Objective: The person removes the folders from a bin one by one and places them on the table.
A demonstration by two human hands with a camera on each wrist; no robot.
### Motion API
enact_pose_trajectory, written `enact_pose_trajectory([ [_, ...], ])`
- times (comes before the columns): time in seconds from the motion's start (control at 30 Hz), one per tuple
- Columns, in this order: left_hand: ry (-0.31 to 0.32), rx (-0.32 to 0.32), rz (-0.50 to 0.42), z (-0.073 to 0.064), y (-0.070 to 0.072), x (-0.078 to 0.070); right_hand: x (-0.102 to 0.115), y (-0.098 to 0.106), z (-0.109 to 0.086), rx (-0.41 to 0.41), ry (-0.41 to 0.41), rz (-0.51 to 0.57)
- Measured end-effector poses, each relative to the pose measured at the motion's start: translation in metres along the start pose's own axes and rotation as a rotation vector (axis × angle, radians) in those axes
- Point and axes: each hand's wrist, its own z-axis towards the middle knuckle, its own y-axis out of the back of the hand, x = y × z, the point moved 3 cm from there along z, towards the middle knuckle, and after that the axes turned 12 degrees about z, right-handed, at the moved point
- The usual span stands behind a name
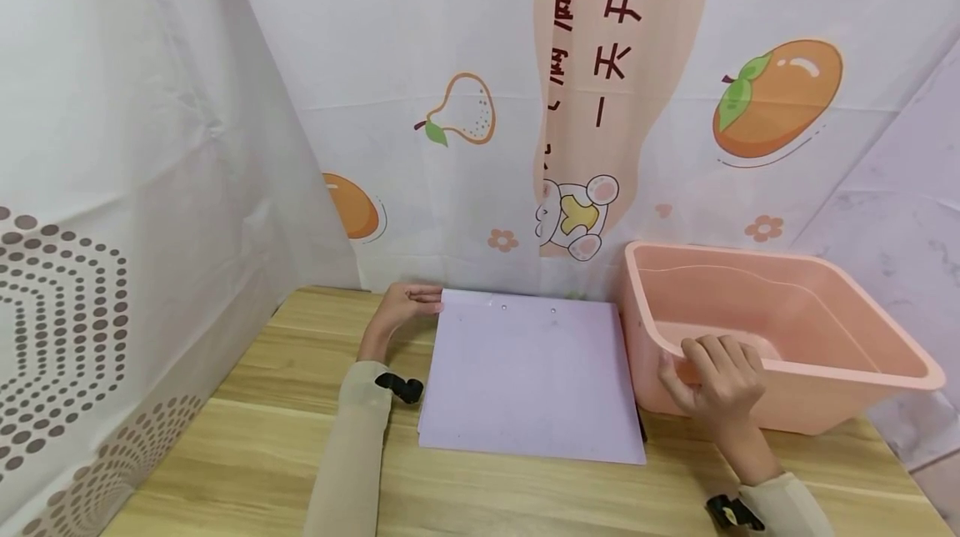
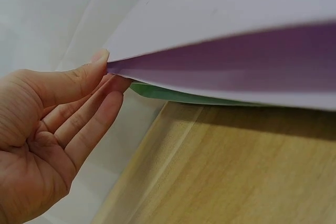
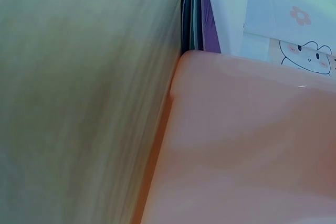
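Observation:
A lilac file folder [image 1: 532, 378] with two small rivets near its far edge lies on top of a stack on the table. My left hand [image 1: 405, 308] pinches its far left corner between thumb and fingers. In the left wrist view the folder's edges gape along the side, showing a darker purple inside. Under it a green folder [image 2: 178, 95] peeks out. My right hand [image 1: 723, 378] grips the near left rim of a pink plastic basin [image 1: 825, 395], fingers curled over the edge. The basin stands right beside the stack, and no objects show inside it.
The wooden table [image 1: 247, 429] reaches back to a hanging white cloth [image 1: 405, 203] printed with fruit and writing. More folder edges [image 3: 194, 19], dark and green, show at the stack's right side. Another cloth [image 1: 150, 145] hangs at the left.

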Motion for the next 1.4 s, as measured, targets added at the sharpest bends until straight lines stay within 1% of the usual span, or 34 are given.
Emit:
enact_pose_trajectory([
  [0.2, 0.007, -0.016, -0.014, -0.001, 0.0002, -0.0016, 0.0006, 0.0002, 0.0008, -0.002, -0.011, -0.001],
  [0.27, 0.009, -0.022, -0.005, -0.0018, 0.0006, -0.0022, 0.0009, 0.0002, 0.0012, 0.0, -0.013, 0.001],
  [0.5, 0.026, -0.031, -0.008, -0.0008, 0.0007, 0.0002, 0.001, -0.0001, 0.0025, 0.004, -0.008, 0.002],
  [0.67, 0.026, -0.02, -0.019, -0.0012, 0.0006, 0.0009, -0.0004, 0.0006, 0.0009, 0.002, -0.01, 0.001],
  [0.93, 0.049, 0.01, -0.051, -0.0031, 0.0016, 0.0018, -0.0011, 0.0007, -0.0019, 0.003, -0.002, 0.004],
  [1.1, 0.04, 0.018, -0.054, -0.003, 0.003, 0.0022, -0.0014, 0.0002, -0.0021, 0.004, 0.0, 0.006],
  [1.23, 0.043, 0.022, -0.077, -0.0027, 0.0044, 0.0027, -0.001, 0.0002, -0.002, 0.006, 0.002, 0.003],
  [1.4, 0.029, 0.027, -0.098, -0.0009, 0.0057, 0.0044, -0.0004, 0.001, -0.0016, 0.01, -0.001, 0.001],
])
